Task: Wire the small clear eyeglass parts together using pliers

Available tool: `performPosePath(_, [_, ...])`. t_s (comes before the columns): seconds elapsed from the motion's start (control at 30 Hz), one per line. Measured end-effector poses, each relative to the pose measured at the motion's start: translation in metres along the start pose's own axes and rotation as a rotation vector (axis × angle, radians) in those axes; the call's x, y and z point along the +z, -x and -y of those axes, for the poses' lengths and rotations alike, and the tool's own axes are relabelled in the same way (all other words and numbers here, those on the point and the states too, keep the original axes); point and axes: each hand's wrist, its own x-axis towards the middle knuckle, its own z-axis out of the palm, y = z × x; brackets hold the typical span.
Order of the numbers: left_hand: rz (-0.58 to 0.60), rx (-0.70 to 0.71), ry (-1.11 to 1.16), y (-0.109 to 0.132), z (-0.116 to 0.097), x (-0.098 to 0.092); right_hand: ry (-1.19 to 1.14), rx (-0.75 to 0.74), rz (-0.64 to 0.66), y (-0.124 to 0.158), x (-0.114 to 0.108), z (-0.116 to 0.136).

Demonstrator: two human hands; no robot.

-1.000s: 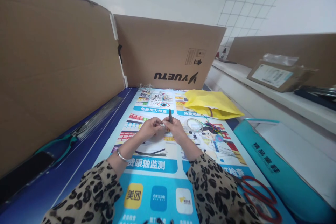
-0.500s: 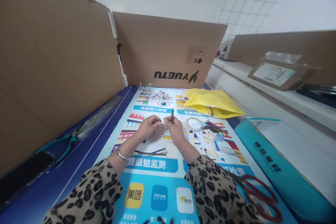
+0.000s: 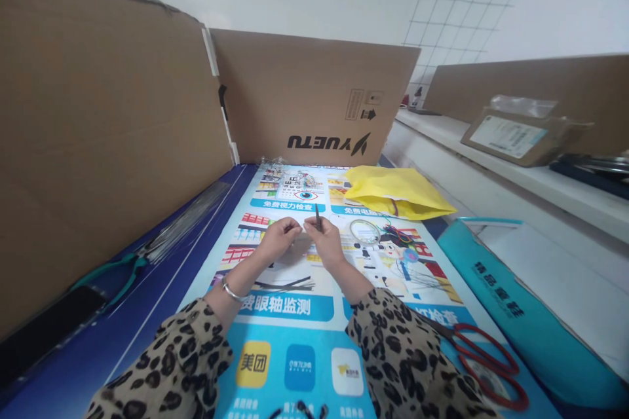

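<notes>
My left hand [image 3: 278,239] and my right hand [image 3: 324,243] meet above the printed poster [image 3: 295,314] in the middle of the table. The right hand is closed round a thin dark tool [image 3: 317,216] that points up from the fist. The left hand pinches something tiny next to the tool's lower end; I cannot make out what it is. Both sleeves are leopard print, and a silver bangle [image 3: 230,291] sits on the left wrist. A ring of clear cord [image 3: 364,232] and a tangle of coloured cords [image 3: 399,236] lie just right of my right hand.
Cardboard walls [image 3: 98,144] stand at the left and back. A yellow bag [image 3: 398,193] lies behind the hands. Red-handled scissors [image 3: 486,360] and a teal pouch [image 3: 515,321] are at the right. Teal pliers [image 3: 115,272], metal wires [image 3: 181,222] and a black phone [image 3: 44,330] lie at the left.
The hands have stayed together over the poster. The dark tool in the right hand has tilted slightly, and the fingers have shifted a little.
</notes>
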Motion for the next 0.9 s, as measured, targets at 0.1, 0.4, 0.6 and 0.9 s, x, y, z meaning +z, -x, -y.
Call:
performPosePath(0.1, [-0.021,0.016,-0.045,0.001,-0.001,0.0,0.058,-0.039,-0.018,-0.001,-0.001,-0.002])
performPosePath(0.4, [-0.112,0.217,-0.4,0.005,-0.008,0.001,0.156,-0.088,0.003,0.002,0.0,0.001])
performPosePath(0.6, [-0.163,0.196,-0.501,0.009,-0.011,-0.001,0.195,-0.113,0.033,0.004,0.002,0.005])
performPosePath(0.9, [-0.162,0.211,-0.428,0.008,-0.013,-0.002,0.156,-0.079,0.026,0.005,0.0,0.004])
